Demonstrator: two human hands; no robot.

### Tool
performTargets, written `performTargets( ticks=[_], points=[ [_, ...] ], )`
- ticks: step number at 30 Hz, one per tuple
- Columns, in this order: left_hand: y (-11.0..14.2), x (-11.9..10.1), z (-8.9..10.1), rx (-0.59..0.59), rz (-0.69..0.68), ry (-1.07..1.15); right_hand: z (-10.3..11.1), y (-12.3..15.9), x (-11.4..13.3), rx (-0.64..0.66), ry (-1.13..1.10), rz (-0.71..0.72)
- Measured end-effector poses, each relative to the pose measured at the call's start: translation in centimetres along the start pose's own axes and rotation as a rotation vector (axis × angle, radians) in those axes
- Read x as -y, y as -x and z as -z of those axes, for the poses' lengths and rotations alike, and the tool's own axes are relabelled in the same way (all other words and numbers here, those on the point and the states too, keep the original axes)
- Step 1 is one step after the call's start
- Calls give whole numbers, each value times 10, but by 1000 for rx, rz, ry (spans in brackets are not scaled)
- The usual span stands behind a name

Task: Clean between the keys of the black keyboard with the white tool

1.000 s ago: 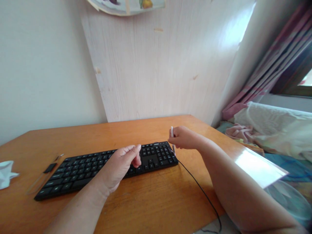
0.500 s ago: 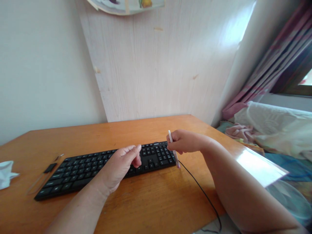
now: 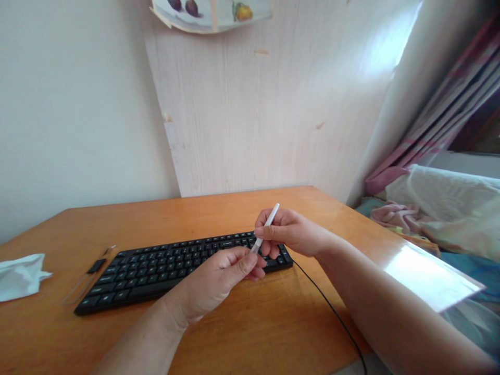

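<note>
The white stick (image 3: 272,214) is up over the black keyboard (image 3: 156,265), leaning, its top away and to the right. Its low end is hidden by fingers (I can't see the tip). The right hand (image 3: 285,232) pinches its middle, thumb and fingers closed. The left hand (image 3: 230,268) pinches the low end, also closed.

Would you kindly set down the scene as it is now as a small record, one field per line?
Left hand: closed on lower end of slim white stick
Right hand: pinches the stick higher up
Stick angle: tilted
Keyboard: black, on brown desk, partly hidden by the hands
Black cable: beyond keyboard's right end
Left of keyboard: small dark item, white tissue-like piece
</note>
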State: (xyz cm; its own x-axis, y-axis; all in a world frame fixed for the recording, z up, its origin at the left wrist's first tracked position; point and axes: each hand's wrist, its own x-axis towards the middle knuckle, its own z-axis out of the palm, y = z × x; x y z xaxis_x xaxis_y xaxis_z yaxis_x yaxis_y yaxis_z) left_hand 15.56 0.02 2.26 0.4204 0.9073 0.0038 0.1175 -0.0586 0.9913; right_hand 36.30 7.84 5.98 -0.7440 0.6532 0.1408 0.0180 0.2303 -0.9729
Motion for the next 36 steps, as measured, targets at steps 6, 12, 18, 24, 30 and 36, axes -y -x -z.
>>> performTargets(
  ticks=[6,12,18,24,30,36],
  points=[
    [1,-3,5,-33,-14,-101,0,-4,-6,-86,-138,-16],
    [1,-4,14,-105,-27,-105,23,-4,-7,-305,-106,3],
    [-6,3,28,-373,-66,-52,18,-1,-6,-134,106,-61],
    [-9,8,29,-409,-57,-31,-2,-3,-9,-27,255,-106],
    [-9,7,29,-404,-55,-41,-7,-4,-12,24,350,-144],
    [-9,7,29,-417,-44,-80,-2,-1,-8,13,497,-175]
  ],
)
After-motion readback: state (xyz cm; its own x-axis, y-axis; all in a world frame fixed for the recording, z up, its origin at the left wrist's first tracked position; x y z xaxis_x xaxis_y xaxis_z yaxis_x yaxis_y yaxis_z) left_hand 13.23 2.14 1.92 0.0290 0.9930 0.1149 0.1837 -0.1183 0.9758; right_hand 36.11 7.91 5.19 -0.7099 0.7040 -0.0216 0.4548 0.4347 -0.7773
